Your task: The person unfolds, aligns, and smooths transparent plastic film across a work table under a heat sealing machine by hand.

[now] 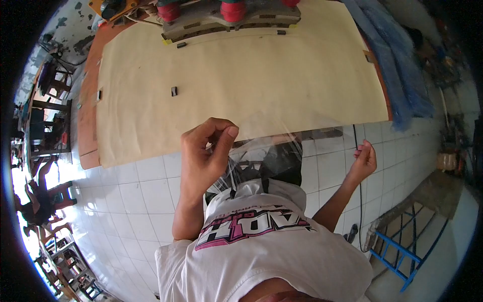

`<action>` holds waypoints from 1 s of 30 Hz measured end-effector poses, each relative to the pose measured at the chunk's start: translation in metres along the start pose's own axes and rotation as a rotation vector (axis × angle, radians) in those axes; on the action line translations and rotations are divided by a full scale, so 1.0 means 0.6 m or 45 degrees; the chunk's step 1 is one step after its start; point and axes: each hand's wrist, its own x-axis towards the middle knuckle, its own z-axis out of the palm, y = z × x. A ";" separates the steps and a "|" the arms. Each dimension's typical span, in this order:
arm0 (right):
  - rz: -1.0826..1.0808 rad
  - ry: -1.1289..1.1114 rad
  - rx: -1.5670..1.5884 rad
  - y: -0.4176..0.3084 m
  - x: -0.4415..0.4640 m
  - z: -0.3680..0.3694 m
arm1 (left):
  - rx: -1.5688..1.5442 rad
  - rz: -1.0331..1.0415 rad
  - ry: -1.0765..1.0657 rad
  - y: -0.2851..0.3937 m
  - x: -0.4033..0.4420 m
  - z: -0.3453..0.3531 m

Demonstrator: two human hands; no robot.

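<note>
My left hand [209, 153] is raised at the near edge of the table, thumb and fingers pinched together on a clear plastic sheet [282, 132]. The sheet hangs between my body and the table, creased and shiny, and its outline is hard to follow. Off to the right, past the table edge and above the tiled floor, my right hand [366, 159] is closed with its fingertips together. Whatever it pinches is too thin or transparent to make out. Beneath the sheet, tan paper [241, 85] covers the tabletop.
Small dark blocks [174, 91] lie on the paper. At the table's far side stands a grey machine part with red fittings [233, 12]. Bluish plastic wrap [402, 75] drapes beside the right edge. A black cable [359, 201] hangs down, near a blue metal frame [397, 256].
</note>
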 end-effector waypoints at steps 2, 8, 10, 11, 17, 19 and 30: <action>-0.222 0.244 -0.169 0.078 0.025 -0.035 | -0.004 -0.005 -0.010 -0.001 0.003 0.000; -0.216 0.588 -0.036 0.026 0.017 -0.075 | -0.019 -0.038 -0.037 -0.005 0.008 -0.003; -0.066 0.511 0.250 -0.001 0.004 -0.068 | -0.011 0.000 -0.010 -0.005 0.011 0.000; -0.114 0.393 0.381 -0.003 0.001 -0.067 | -0.035 -0.015 0.004 -0.003 0.011 0.002; -0.552 -1.060 0.716 -0.119 -0.051 -0.010 | -0.062 -0.061 0.048 0.003 0.006 0.002; -0.548 -1.230 0.342 -0.204 -0.074 0.033 | -0.089 -0.061 0.066 0.003 0.004 0.003; -0.569 -1.692 0.797 -0.262 -0.123 0.148 | -0.029 0.128 -0.060 0.006 0.000 -0.014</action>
